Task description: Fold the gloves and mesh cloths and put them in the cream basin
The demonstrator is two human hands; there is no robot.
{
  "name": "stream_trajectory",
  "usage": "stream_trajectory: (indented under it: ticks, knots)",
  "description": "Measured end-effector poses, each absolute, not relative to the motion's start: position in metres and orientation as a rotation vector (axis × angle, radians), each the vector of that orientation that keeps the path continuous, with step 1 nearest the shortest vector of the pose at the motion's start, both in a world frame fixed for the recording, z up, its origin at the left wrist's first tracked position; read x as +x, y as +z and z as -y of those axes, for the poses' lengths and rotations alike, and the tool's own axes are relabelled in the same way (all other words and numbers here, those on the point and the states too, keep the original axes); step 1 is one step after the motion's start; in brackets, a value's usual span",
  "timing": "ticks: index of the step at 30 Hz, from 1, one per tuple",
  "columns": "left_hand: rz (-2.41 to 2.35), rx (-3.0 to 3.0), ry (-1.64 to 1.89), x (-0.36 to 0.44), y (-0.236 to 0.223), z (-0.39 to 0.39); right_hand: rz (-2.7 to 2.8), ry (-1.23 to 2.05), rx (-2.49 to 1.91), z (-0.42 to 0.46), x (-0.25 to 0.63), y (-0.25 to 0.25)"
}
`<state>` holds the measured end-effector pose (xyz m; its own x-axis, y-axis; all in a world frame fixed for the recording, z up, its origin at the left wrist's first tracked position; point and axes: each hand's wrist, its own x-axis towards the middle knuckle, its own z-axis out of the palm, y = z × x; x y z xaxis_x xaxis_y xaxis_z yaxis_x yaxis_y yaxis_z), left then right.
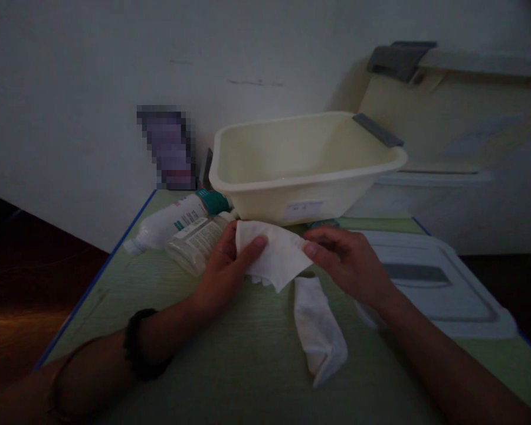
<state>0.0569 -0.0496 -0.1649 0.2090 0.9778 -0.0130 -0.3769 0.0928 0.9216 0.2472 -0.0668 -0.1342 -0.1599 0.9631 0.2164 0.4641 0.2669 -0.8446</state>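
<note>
A thin white cloth (272, 251) is stretched between my two hands above the table, with a ruffled lower edge showing beneath it. My left hand (234, 260) pinches its left side, thumb on top and fingers behind. At its right corner, the thumb and fingers of my right hand (343, 257) grip the edge. Just below lies a white sock (316, 324), flat on the table with its toe towards me. Close behind my left hand, a clear bottle (197, 239) lies on its side next to a white bottle with a green label (172, 218).
An off-white basin (265, 192) with grey handles stands behind my hands. A white lid (433, 283) lies on the green table (230, 366) at the right. Behind it is a large storage box (460, 118). A blurred phone-like object (168, 147) leans on the wall.
</note>
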Motion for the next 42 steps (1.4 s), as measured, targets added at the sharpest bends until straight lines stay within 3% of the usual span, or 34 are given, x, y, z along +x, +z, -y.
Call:
stream_trajectory:
  ticks: [6,15,22,28,35,42]
  knots:
    - [-0.866,1.047,1.122,0.055,-0.162,0.052,1.535,1.154,-1.331,0.064,0.245,-0.137]
    - [-0.859,1.077,1.044,0.053,-0.164,0.052,1.461,1.322,-1.179,0.059,0.247,-0.139]
    - [-0.781,1.033,1.029,0.054,-0.165,0.051,1.08,1.651,-1.077,0.061,0.245,-0.142]
    - [-0.751,0.946,1.037,0.057,-0.163,0.05,0.793,1.595,-1.135,0.06,0.241,-0.148]
    - [-0.745,0.922,1.047,0.057,-0.162,0.051,1.231,1.645,-1.127,0.066,0.245,-0.143]
    - [-0.771,0.916,1.083,0.058,-0.164,0.049,1.253,1.648,-1.033,0.068,0.25,-0.145]
